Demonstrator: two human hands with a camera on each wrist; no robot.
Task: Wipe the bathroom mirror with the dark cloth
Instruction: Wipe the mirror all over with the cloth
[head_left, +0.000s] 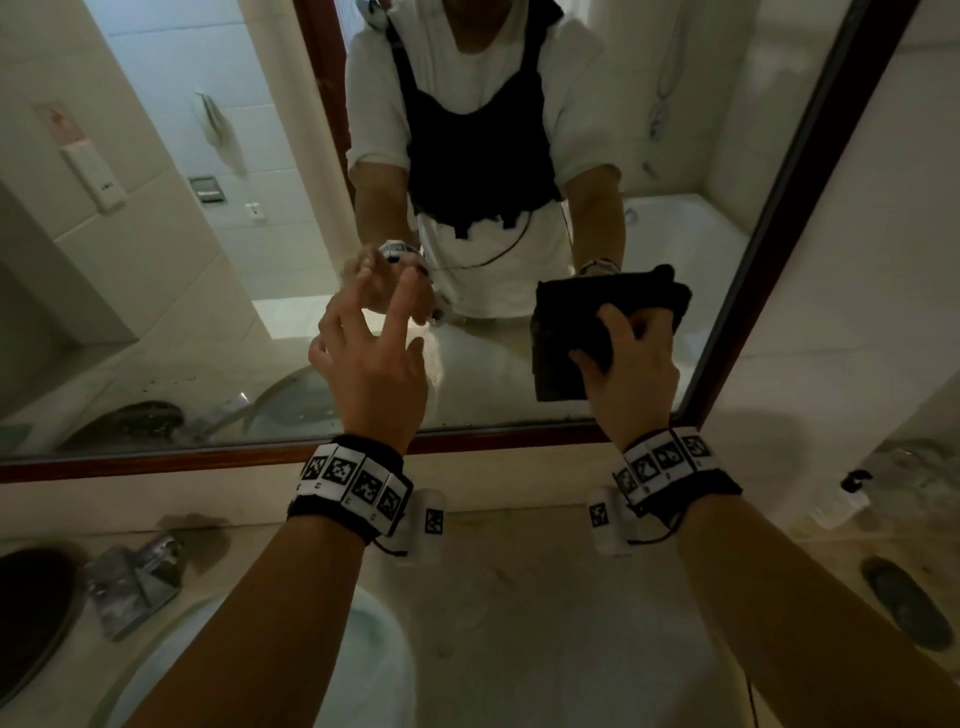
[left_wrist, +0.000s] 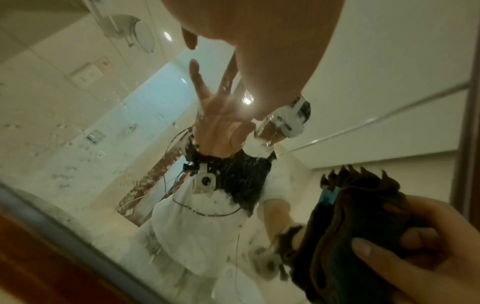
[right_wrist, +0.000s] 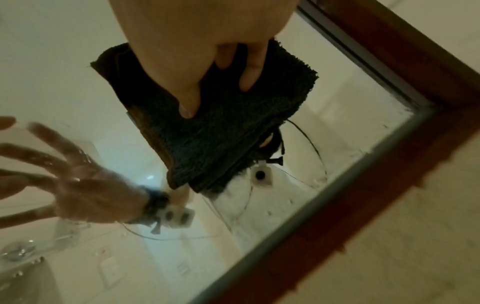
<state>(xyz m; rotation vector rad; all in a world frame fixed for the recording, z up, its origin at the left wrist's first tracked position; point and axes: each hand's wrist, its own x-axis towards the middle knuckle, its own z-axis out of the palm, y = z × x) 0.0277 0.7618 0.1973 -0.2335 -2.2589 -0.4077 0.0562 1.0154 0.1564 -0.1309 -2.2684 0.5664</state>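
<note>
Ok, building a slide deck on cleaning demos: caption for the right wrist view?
Right hand pressing the folded dark cloth against the mirror near its wooden frame corner.

Cloth seen as very dark, near black, with blue tag at edge. Mirror edged by reddish-brown wooden frame. Wristbands patterned with black-and-white square markers. Counter coloured beige. Wall tiles reflected as cream. Shirt reflected as white, vest as black.
</note>
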